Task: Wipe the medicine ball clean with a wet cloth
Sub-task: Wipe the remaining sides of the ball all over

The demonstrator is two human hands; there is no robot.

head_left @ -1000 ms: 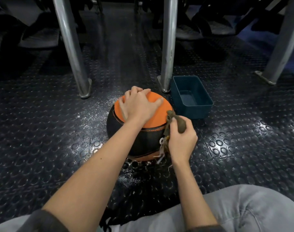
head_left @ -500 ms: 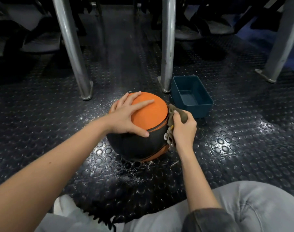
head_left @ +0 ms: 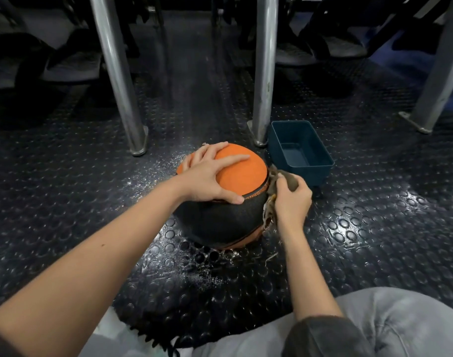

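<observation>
The medicine ball (head_left: pixel 220 217), orange on top and black around its middle, sits on the studded rubber floor (head_left: pixel 374 228), which glistens with droplets around it. The left hand (head_left: pixel 207 173) lies on the ball's top with its fingers (head_left: pixel 235 158) spread flat over the orange panel and the thumb lying along the seam. On the ball's right side the right hand (head_left: pixel 292 202) grips a bunched brown cloth (head_left: pixel 269 215), fingers curled round it, holding it against the ball's surface. Just beyond the ball to its right stands a blue plastic tub (head_left: pixel 315 173). Behind the ball rise two metal legs (head_left: pixel 264 73).
</observation>
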